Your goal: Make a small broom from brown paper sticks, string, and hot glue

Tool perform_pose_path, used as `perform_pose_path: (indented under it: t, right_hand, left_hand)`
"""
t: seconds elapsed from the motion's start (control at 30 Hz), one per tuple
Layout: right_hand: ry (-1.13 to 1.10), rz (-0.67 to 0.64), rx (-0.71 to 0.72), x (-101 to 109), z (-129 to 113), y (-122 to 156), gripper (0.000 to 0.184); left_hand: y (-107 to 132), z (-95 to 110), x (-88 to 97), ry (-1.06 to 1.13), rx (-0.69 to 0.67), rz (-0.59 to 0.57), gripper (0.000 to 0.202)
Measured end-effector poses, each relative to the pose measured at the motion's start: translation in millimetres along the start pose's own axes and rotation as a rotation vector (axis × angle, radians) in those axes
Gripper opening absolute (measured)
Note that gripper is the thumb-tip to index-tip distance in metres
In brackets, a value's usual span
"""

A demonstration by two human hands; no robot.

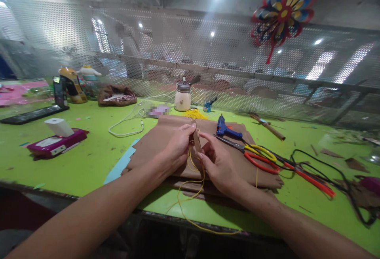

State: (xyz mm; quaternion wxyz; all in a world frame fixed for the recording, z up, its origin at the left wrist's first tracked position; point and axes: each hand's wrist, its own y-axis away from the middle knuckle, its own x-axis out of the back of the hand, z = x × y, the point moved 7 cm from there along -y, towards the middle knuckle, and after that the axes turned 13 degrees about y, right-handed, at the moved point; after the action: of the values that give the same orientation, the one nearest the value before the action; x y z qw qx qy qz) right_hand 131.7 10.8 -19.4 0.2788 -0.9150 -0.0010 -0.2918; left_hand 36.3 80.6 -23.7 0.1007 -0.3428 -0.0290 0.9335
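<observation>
In the middle of the head view, a small folded strip of brown paper (197,141) is held upright between my two hands. My left hand (178,146) pinches it near the top with thumb and fingers. Its lower right edge is gripped by the thumb and fingertips of my right hand (218,163). Yellow string (179,199) hangs from the strip in loops and trails over the table's front edge. Beneath both hands lies a stack of brown paper sheets (166,132). Scissors with red and yellow handles (263,163) and a blue glue gun (228,129) rest on its right side.
Behind the stack stand a lidded jar (182,99), a bundle of yellow string (196,113) and a small blue pot (207,107). A purple device (56,143) and a white cable (126,134) lie left. Black cord (344,183) and paper scraps (356,164) are at right.
</observation>
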Motion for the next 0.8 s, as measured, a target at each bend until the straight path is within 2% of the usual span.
perform_pose_path:
  t: [0.2,0.57,0.73,0.8]
  right_hand:
    - [0.021,0.011,0.016,1.3,-2.0,1.4,0.05]
    - [0.054,0.035,0.047,2.8,-4.0,0.9,0.052]
    - [0.027,0.044,-0.01,5.6,0.6,-4.0,0.048]
    - [0.003,0.06,-0.027,6.7,4.9,-6.6,0.048]
  left_hand:
    - [0.4,-3.9,1.4,0.055,0.074,0.032,0.013]
    - [0.6,0.2,-0.5,0.065,0.017,0.015,0.012]
    - [0.4,-11.9,-2.5,0.115,0.163,0.011,0.017]
    - [1.7,-13.3,-4.8,0.122,0.179,-0.004,0.018]
